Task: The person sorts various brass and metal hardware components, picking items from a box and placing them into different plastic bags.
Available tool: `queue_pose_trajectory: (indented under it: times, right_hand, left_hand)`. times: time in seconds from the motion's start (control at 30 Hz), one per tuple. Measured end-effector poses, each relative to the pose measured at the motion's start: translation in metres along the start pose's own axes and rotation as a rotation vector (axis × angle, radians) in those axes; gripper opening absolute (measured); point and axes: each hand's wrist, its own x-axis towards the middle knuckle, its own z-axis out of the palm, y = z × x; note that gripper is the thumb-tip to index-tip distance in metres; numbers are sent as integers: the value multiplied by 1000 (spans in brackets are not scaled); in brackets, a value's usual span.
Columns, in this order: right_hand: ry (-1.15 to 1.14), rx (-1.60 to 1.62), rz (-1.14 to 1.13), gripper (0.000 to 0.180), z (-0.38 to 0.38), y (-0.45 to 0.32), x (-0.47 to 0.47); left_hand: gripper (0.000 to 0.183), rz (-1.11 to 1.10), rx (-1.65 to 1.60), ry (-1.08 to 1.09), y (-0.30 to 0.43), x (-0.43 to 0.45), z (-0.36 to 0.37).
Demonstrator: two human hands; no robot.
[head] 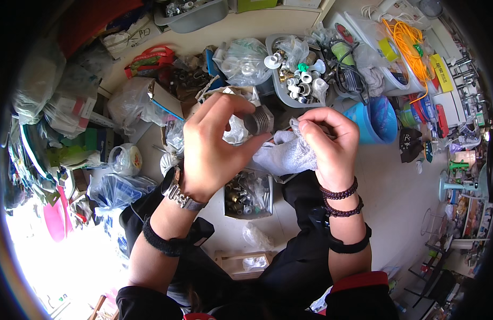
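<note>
Between the fingers and thumb of my left hand (218,148) is a dark threaded metal pipe fitting (259,121) with a hex-shaped end. Its threads face back towards me and to the left. My right hand (330,148) pinches a pale grey cloth (290,154), which hangs down below the fingers towards the left wrist. The cloth is just to the right of the fitting; whether they touch cannot be told. Under both hands, on the floor between my legs, stands an open box (248,196) of mixed brass and metal fittings and small bags.
Beyond the hands, a grey plastic bin (284,98) holds white and brass fittings. A blue bucket (372,122) stands to the right. A clear round jar (125,159) and plastic bags lie to the left. A small wooden tray (230,262) sits close to me.
</note>
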Motion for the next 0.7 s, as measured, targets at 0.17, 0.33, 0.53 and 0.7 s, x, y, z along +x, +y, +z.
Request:
queue_pose_trajectory:
  times: [0.17,0.33,0.53,0.7]
  right_hand:
    - [-33,16,13,7,2,2,-1]
    - [-149,31,129,8,7,-4,-2]
    - [-137,-85,56,5,8,10,-1]
    - [-66,-9,20,3,6,6,1]
  left_hand:
    - [33,81,-33,3,2,-1,6]
    - [30,93,-24,-5,6,-1,6]
    - [33,143,22,62,-1,-1,5]
    - [38,112,23,55,1,-2,2]
